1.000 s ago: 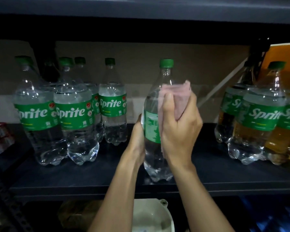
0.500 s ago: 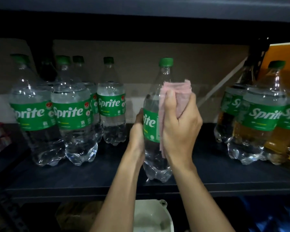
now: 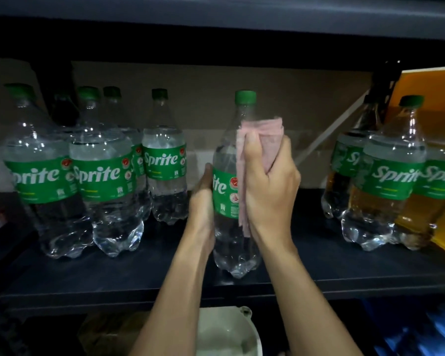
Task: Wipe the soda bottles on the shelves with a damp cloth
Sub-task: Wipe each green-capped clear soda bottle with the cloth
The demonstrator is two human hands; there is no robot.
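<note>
Two hands wipe one soda bottle at the middle of the shelf.

The bottle (image 3: pixel 222 194) stands upright on the dark shelf (image 3: pixel 139 276) near its front edge, long axis vertical, green cap up and label turned left. The left hand (image 3: pixel 202 201) grips its left side at the label. The right hand (image 3: pixel 270 191) curls its fingers round a pink cloth (image 3: pixel 266 134), pressing it on the bottle's upper right side. More bottles (image 3: pixel 100 173) stand well apart on both sides.
</note>
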